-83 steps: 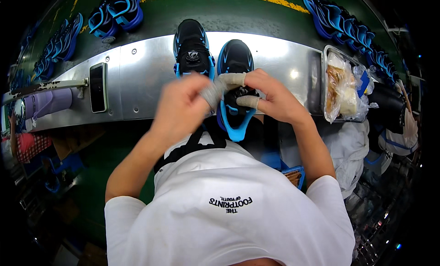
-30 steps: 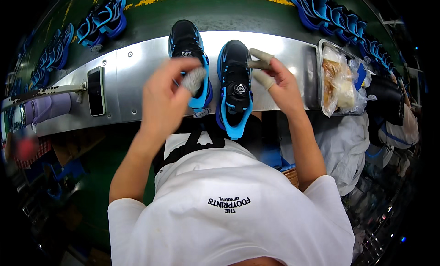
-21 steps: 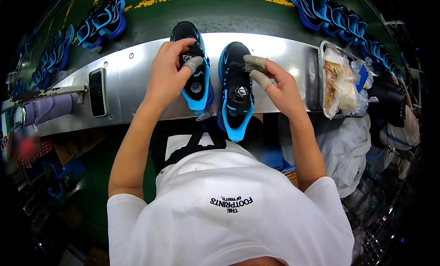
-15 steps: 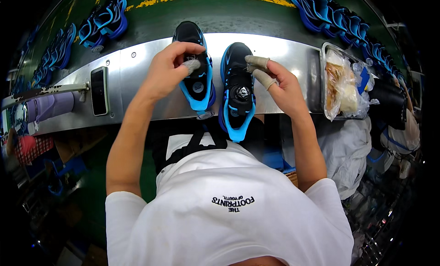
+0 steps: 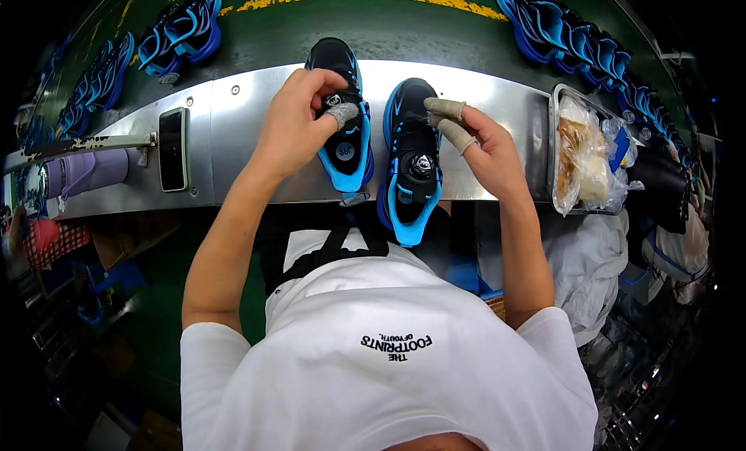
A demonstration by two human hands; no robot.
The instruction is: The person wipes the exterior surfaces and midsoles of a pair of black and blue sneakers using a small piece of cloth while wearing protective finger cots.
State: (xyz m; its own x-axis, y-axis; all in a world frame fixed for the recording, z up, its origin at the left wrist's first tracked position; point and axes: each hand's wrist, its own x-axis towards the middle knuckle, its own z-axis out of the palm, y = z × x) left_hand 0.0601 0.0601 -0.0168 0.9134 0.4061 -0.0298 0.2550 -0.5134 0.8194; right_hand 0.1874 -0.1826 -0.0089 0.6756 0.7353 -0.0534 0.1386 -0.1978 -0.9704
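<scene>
Two black and bright-blue sports shoes lie side by side on the metal bench, toes away from me. The left shoe point(image 5: 342, 152) has a round dial point(image 5: 333, 100) on its tongue. My left hand point(image 5: 295, 128) is curled over this shoe; its index finger and grey-covered thumb close around the dial area. On the right shoe point(image 5: 412, 148) sits another round dial point(image 5: 421, 165). My right hand point(image 5: 483, 140) reaches its outer edge near the toe. Two covered fingers come close together there; anything between their tips is too small to make out.
A phone point(image 5: 172, 149) lies on the bench point(image 5: 233, 148) at left, near a lilac cup point(image 5: 97, 173) and a metal bar point(image 5: 78, 148). A metal tray point(image 5: 554, 156) with bagged items stands at right. More shoes point(image 5: 556, 31) stand on the green surface point(image 5: 388, 31) beyond.
Both shoes have shifted slightly right, my hands with them. The left shoe's dial, mostly hidden by my left hand before, now shows between finger and thumb.
</scene>
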